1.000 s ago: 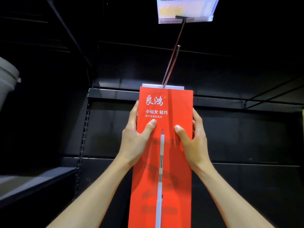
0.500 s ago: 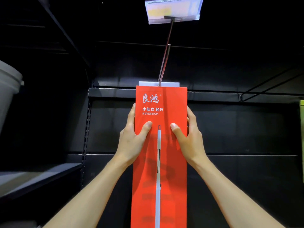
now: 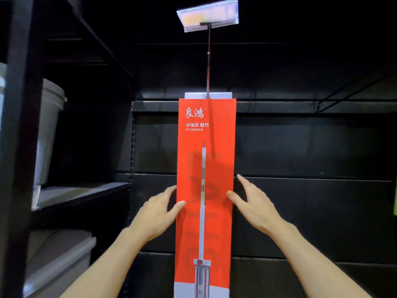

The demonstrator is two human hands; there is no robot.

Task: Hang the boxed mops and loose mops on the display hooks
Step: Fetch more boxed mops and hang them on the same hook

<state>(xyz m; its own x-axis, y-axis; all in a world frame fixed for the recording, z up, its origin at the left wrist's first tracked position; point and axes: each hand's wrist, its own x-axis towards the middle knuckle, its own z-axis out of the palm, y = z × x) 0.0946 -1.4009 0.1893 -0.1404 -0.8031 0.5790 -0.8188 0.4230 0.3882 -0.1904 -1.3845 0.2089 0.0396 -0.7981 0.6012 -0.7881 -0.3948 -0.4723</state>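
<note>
A tall red boxed mop (image 3: 206, 168) with white lettering and a printed mop picture hangs by its white top tab from a long metal display hook (image 3: 208, 67). The hook carries a clear price-label holder (image 3: 208, 16) at its front end. My left hand (image 3: 158, 214) is at the box's left edge with fingers spread, the thumb tip resting on the red front. My right hand (image 3: 253, 205) is beside the right edge, fingers apart, thumb tip at the edge. Neither hand grips the box.
Black back panels and a black shelf rail (image 3: 300, 106) run behind the box. A second bare hook arm (image 3: 348, 93) juts out at the right. Left shelving holds grey-white buckets (image 3: 50, 125) and a lidded tub (image 3: 58, 261). Something green shows at the right edge (image 3: 394, 203).
Both hands let go of the box's upper part and slid down its sides, fingers now spread. The box hangs on the hook by itself, and the view has shifted.
</note>
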